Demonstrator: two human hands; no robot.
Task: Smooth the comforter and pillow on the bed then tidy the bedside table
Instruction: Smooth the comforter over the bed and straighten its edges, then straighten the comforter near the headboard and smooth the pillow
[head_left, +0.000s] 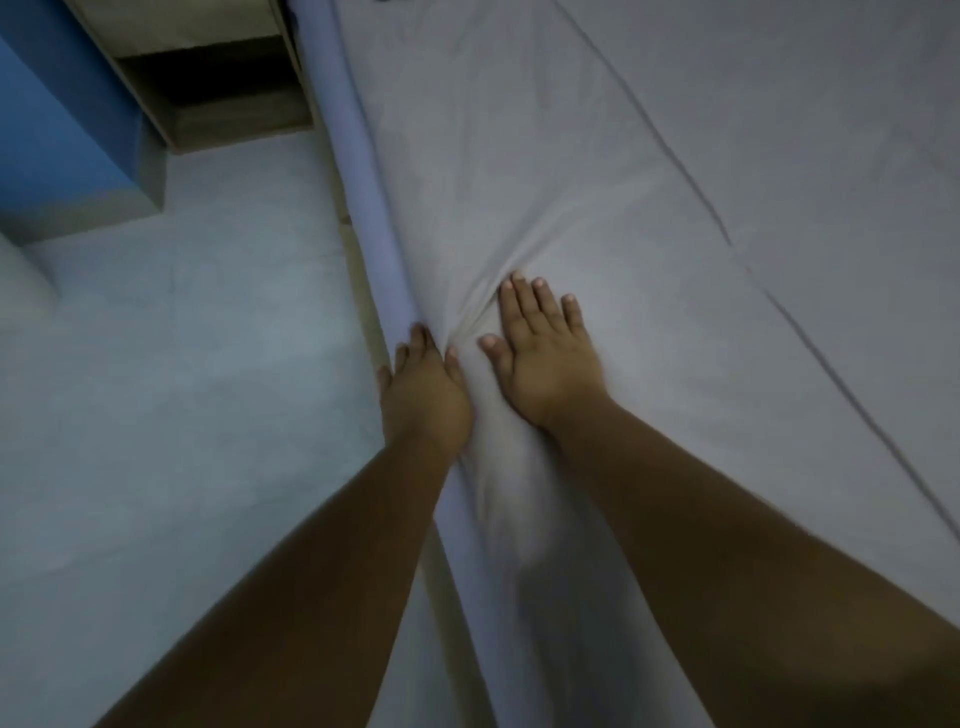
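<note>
Head view, looking down along the edge of a bed. The grey comforter (649, 171) covers the bed from the near edge to the right border of the frame; a long straight fold line runs diagonally across it from the top centre toward the lower right. The right hand (543, 353) lies flat, palm down, on the comforter close to the bed edge, fingers extended and slightly spread, grip fully open and enclosing nothing. Short creases radiate in the fabric just beyond its thumb and index finger. The left hand (423, 384) rests at the very edge of the bed, just beside the right hand; its fingers curl down over the rim, where the comforter meets the lighter bluish side of the bed (363, 171), pressing the fabric rather than clearly pinching it. Whether cloth is caught under those fingers cannot be told. Both forearms enter from the bottom of the frame. Pale floor (182, 389) lies left of the bed; a wooden bedside unit (208, 78) with an open lower shelf stands at upper left, beside a blue panel (57, 145). The pillow is out of view.
</note>
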